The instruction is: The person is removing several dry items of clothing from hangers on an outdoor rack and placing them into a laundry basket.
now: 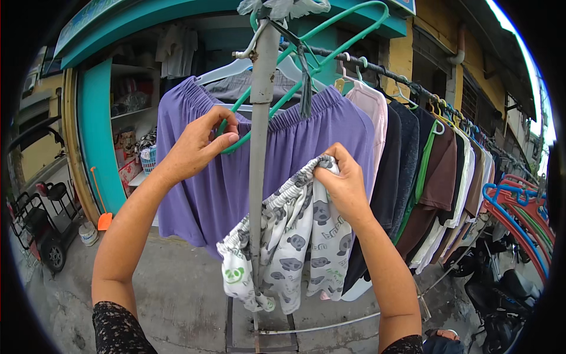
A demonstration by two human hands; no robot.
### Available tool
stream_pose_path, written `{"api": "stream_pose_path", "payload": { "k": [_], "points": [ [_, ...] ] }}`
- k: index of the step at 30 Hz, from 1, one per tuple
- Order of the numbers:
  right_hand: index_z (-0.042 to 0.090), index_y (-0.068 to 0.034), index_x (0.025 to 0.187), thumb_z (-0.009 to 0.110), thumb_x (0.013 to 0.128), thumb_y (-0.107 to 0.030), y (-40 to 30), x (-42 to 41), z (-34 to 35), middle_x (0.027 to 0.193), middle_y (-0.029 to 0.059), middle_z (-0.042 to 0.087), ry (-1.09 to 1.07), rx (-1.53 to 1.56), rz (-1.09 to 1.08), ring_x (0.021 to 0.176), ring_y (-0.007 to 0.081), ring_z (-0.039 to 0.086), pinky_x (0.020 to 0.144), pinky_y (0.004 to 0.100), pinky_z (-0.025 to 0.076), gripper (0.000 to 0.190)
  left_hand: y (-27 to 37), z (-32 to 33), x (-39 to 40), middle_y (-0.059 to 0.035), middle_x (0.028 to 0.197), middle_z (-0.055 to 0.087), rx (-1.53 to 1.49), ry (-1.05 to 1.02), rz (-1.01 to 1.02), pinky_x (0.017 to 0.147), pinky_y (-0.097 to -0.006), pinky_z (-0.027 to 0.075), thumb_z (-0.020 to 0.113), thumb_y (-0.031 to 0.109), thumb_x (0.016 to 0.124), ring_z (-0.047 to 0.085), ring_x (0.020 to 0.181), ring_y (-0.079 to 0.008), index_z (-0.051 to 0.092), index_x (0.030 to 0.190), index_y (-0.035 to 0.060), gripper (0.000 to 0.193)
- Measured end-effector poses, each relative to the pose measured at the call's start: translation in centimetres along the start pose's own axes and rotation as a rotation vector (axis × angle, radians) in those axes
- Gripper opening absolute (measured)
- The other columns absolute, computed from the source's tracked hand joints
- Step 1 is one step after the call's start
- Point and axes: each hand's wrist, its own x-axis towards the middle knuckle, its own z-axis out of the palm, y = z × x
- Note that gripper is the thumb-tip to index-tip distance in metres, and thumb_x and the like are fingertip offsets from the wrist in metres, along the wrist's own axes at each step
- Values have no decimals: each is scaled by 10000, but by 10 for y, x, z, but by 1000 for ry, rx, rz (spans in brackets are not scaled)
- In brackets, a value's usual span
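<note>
My left hand (194, 144) pinches the lower left end of a green plastic hanger (356, 43), which slants up to the right past a grey metal pole (264, 82). In my right hand (347, 186) is the elastic waistband of white shorts (294, 252) printed with grey and green pandas. The shorts hang down, their left part beyond the pole and partly covered by it. Behind both hands, purple shorts (199, 172) with a gathered waist are on a pale hanger (227, 71).
A dark rail (384, 71) runs back to the right, lined with shirts such as a brown one (437, 177). Red and blue hangers (519, 221) hang at the right, above a parked motorcycle (504, 287). An orange dustpan (105, 220) and a white bucket (88, 233) stand at the left.
</note>
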Motion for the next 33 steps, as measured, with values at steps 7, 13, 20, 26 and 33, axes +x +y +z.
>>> {"api": "stream_pose_path", "payload": {
  "k": [7,13,20,26,33],
  "points": [
    [524,-40,921,581,687,-41,-32,30,-9,754,83,587,382,-287,-251,645,154,560,629,275,442,241,-27,-22,-2,-87,1023,496,-58,543,245,790,-289,435,509,134,853,522,958,-181,376,1127,61,313],
    [600,-122,957,633,664,-68,-37,69,-23,918,33,582,198,-1057,-881,756,195,589,623,301,477,300,-47,-76,33,-57,1085,541,36,462,22,886,-295,345,403,194,885,488,1025,-149,523,1094,72,270],
    [553,-139,935,637,654,-116,-27,86,-24,926,-29,522,-130,-1212,-957,787,137,562,608,253,480,294,-35,-102,74,-115,1131,548,-402,115,-70,781,-270,469,511,339,819,554,999,-167,472,1182,106,433],
    [501,-102,814,607,684,-157,-35,78,-35,812,11,484,-180,-1215,-912,786,163,536,593,289,478,177,-48,-89,83,-97,1090,571,-318,-84,-110,809,-244,428,718,323,673,545,985,-136,467,1228,122,641],
    [468,-93,823,568,721,-166,-50,87,-47,773,43,508,-220,-1363,-837,699,208,572,568,339,471,160,-49,-73,106,-50,978,592,-271,-210,-155,871,-190,373,610,311,808,510,990,-100,541,1170,84,433]
  ]
}}
